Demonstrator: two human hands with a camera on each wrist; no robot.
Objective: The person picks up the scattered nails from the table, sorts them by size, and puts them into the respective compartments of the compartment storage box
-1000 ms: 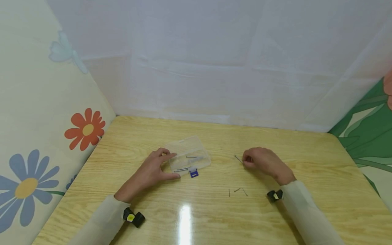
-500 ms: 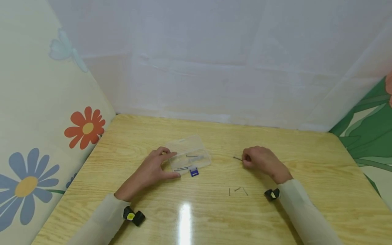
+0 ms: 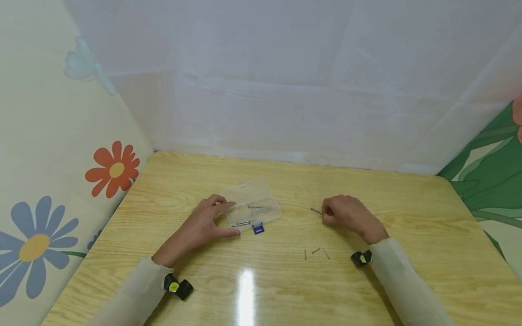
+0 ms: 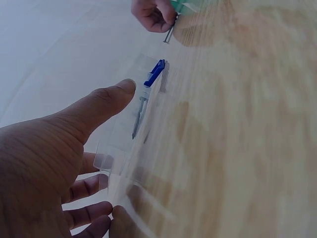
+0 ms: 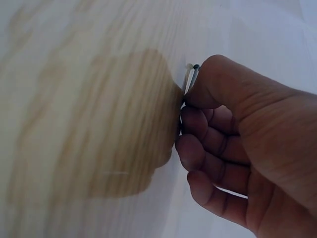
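My left hand (image 3: 201, 226) holds a clear plastic box (image 3: 246, 192) at its left end, the thumb along the near side and the other fingers round the corner. The box lies with its lid raised at the back, and its blue latch (image 3: 258, 228) faces me. Inside are several nails (image 3: 243, 223); one nail (image 4: 139, 117) shows through the wall in the left wrist view. Over to the right, my right hand (image 3: 350, 216) pinches a nail (image 3: 316, 211) between thumb and fingertips, low over the table. Its head (image 5: 196, 67) sticks out past the thumb in the right wrist view.
Three loose nails (image 3: 316, 251) lie on the wooden table (image 3: 293, 290), nearer to me than the right hand. A white cloth (image 3: 253, 90) hangs behind the table. Flower-printed panels (image 3: 49, 158) stand at the sides.
The nail in my right hand has swung from a steeper slant to a flatter one, and that hand has shifted very slightly left. My left hand and the box have stayed put.
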